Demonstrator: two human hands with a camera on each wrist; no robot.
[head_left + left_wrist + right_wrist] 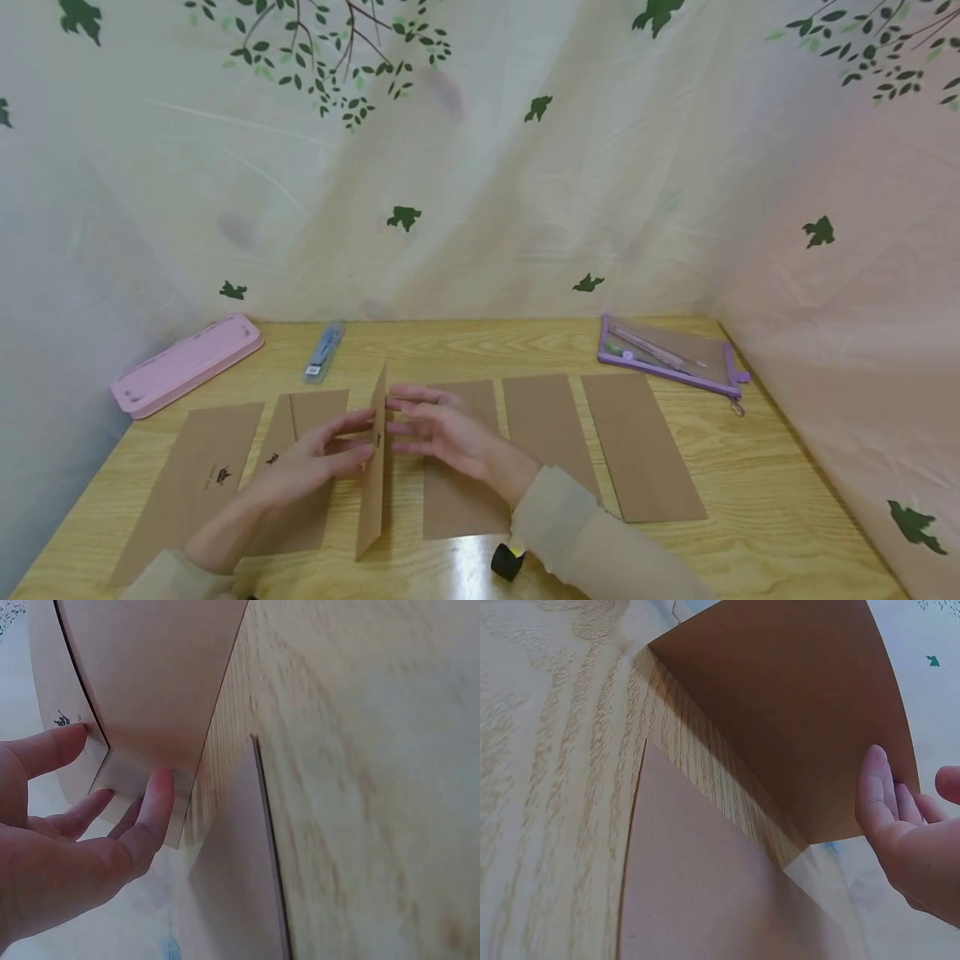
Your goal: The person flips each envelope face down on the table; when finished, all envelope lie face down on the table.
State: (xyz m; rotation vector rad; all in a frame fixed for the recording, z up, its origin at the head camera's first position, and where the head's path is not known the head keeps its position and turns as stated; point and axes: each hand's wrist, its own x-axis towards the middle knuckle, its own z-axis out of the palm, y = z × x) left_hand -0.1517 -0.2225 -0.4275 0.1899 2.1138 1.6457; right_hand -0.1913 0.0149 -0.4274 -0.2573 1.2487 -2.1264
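Observation:
A brown kraft-paper folder [372, 492] with a small dark print stands on edge on the table between the two hands. My left hand [300, 475] touches its printed left face with thumb and fingertips; in the left wrist view, that face of the folder [150, 667] shows a stepped dark edge, like a pocket. From the other side my right hand [457, 437] reaches its plain face with extended fingers. The right wrist view shows those fingertips [876, 761] against the folder [780, 705], with the thumb apart from it.
Flat brown pieces lie in a row: printed ones [172, 467] on the left, plain ones [641, 450] on the right. Behind are a pink case [187, 362], a blue packet [324, 352] and a purple-edged clear pouch [667, 354]. A small black item [507, 563] sits near the right sleeve.

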